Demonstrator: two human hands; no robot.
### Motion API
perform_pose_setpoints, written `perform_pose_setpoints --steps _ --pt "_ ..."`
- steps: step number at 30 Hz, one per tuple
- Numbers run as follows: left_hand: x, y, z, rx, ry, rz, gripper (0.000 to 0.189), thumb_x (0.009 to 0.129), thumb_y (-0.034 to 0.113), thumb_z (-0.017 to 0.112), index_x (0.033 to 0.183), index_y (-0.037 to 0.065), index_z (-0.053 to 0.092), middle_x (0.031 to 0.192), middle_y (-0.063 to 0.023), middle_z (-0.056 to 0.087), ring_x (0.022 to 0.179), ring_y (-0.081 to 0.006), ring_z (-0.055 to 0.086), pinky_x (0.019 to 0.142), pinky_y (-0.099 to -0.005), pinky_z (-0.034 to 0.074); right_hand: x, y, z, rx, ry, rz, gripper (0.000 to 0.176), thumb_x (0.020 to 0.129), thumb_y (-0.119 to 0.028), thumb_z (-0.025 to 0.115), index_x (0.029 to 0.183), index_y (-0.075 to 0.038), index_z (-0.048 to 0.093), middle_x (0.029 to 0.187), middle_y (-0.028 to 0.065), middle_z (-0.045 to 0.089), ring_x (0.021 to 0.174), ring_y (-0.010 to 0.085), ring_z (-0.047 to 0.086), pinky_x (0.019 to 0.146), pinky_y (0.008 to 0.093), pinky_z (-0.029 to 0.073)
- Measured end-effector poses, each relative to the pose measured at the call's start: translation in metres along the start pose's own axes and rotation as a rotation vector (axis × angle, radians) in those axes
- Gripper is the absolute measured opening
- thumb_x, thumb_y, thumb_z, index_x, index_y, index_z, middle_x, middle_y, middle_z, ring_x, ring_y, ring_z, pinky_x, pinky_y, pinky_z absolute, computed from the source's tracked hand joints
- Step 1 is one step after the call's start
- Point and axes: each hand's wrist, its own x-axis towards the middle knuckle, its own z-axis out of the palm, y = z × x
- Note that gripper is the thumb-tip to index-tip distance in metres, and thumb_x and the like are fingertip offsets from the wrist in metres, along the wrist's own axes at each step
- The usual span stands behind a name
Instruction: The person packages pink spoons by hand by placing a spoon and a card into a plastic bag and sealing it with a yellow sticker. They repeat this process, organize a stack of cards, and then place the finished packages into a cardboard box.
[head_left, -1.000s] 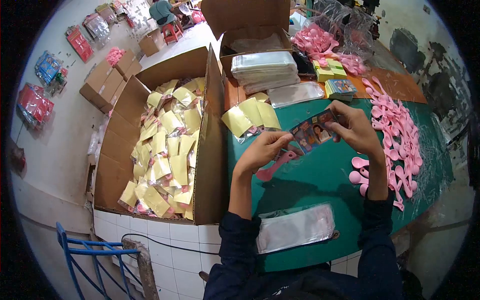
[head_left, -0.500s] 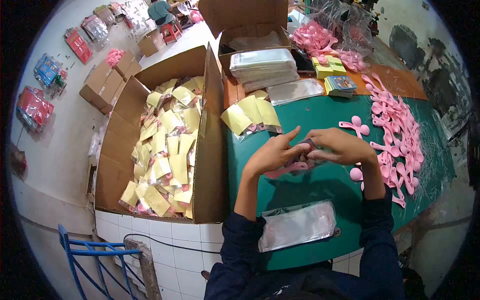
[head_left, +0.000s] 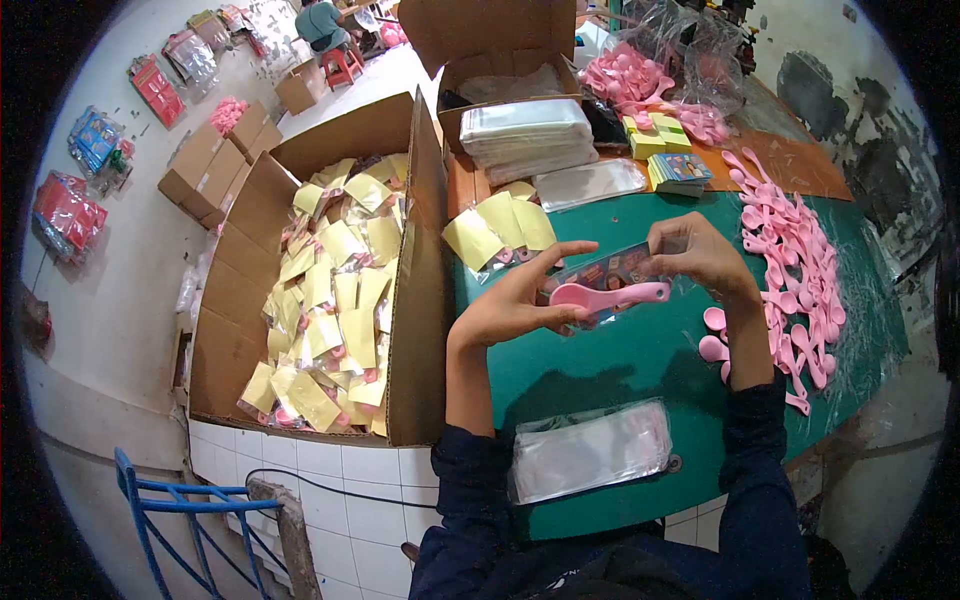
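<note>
My left hand (head_left: 505, 305) grips the left end of a clear plastic bag (head_left: 600, 318), thumb below and fingers above. At the bag's upper right corner, my right hand (head_left: 703, 255) pinches the film between thumb and fingers. A pink spoon (head_left: 615, 296) lies lengthwise with its bowl toward my left hand, and behind it shows a dark printed card (head_left: 615, 268). Both appear to be inside the bag, held above the green table. Nearer my body lies a stack of clear bags (head_left: 592, 452). Loose pink spoons (head_left: 790, 260) are heaped right of my right hand.
On the left stands a large cardboard box (head_left: 420, 300) full of packets with yellow cards (head_left: 340, 300). Several such packets (head_left: 505, 225) lie beside it. Behind are bag stacks (head_left: 525, 130), printed cards (head_left: 682, 170) and a bagged spoon pile (head_left: 630, 75). A person (head_left: 320, 25) sits far back.
My hands have moved apart and up, stretching the bag between them. The spoon and printed card, blurred and partly covered before, now show plainly.
</note>
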Motion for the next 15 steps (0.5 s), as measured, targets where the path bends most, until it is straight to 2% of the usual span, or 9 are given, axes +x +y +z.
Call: perform_pose_setpoints --steps 2,5,8,9,12,13,15 --pt "0.000 -0.002 -0.001 -0.081 -0.027 -0.014 0.065 0.080 0.011 0.067 0.135 0.012 0.032 0.098 -0.0106 0.061 0.086 -0.0151 0.062 0.069 -0.0275 0.053 -0.001 0.000 0.003 0.009 0.041 -0.092 0.012 0.070 -0.006 0.070 0.067 -0.002 0.058 0.068 0.0013 0.058 0.064 0.0064 0.053 0.056 0.0201 0.041" --pt "0.007 -0.017 -0.005 0.050 0.078 0.132 0.066 0.081 0.014 0.067 0.136 0.010 0.030 0.097 -0.0125 0.062 0.087 -0.0181 0.063 0.068 -0.0283 0.054 -0.001 -0.001 0.002 -0.108 0.119 -0.132 0.012 0.069 -0.006 0.070 0.071 -0.001 0.060 0.069 0.0033 0.060 0.065 0.0074 0.055 0.057 0.0207 0.042" --pt "0.015 -0.038 0.007 0.287 0.567 -0.016 0.062 0.085 0.016 0.063 0.136 0.007 0.028 0.098 -0.0156 0.062 0.088 -0.0207 0.063 0.070 -0.0309 0.054 0.005 0.018 0.006 -0.519 0.422 -0.279 0.016 0.069 -0.012 0.071 0.071 0.000 0.059 0.067 0.0055 0.061 0.067 0.0120 0.059 0.058 0.0259 0.044" --pt "0.015 -0.047 0.012 0.223 0.553 -0.114 0.061 0.090 0.022 0.055 0.138 0.005 0.021 0.101 -0.0180 0.062 0.091 -0.0227 0.063 0.073 -0.0333 0.053 0.001 0.020 0.015 -0.545 0.439 -0.216 0.021 0.070 -0.015 0.072 0.080 0.000 0.061 0.074 0.0098 0.062 0.070 0.0173 0.061 0.060 0.0288 0.047" --pt "-0.005 -0.064 0.037 -0.596 0.264 -0.208 0.062 0.094 0.025 0.048 0.140 0.008 0.011 0.102 -0.0189 0.061 0.093 -0.0239 0.062 0.075 -0.0354 0.053 -0.005 0.047 0.042 -0.508 0.296 -0.221 0.029 0.070 -0.018 0.072 0.091 -0.001 0.060 0.081 0.0110 0.062 0.074 0.0204 0.062 0.065 0.0316 0.049" --pt "-0.009 -0.066 0.039 -0.555 0.269 -0.242 0.062 0.094 0.025 0.046 0.140 0.009 0.007 0.102 -0.0193 0.061 0.094 -0.0244 0.062 0.075 -0.0355 0.053 -0.010 0.052 0.046 -0.547 0.159 -0.343 0.036 0.071 -0.018 0.072 0.100 -0.003 0.058 0.092 0.0122 0.060 0.078 0.0223 0.061 0.070 0.0321 0.049" --pt "-0.017 -0.067 0.046 -0.478 0.279 -0.300 0.063 0.096 0.026 0.042 0.141 0.011 0.001 0.103 -0.0200 0.060 0.094 -0.0256 0.062 0.076 -0.0358 0.053 -0.017 0.053 0.053 -0.573 0.048 -0.347 0.036 0.071 -0.018 0.072 0.101 -0.004 0.058 0.095 0.0112 0.059 0.081 0.0212 0.059 0.071 0.0318 0.048"
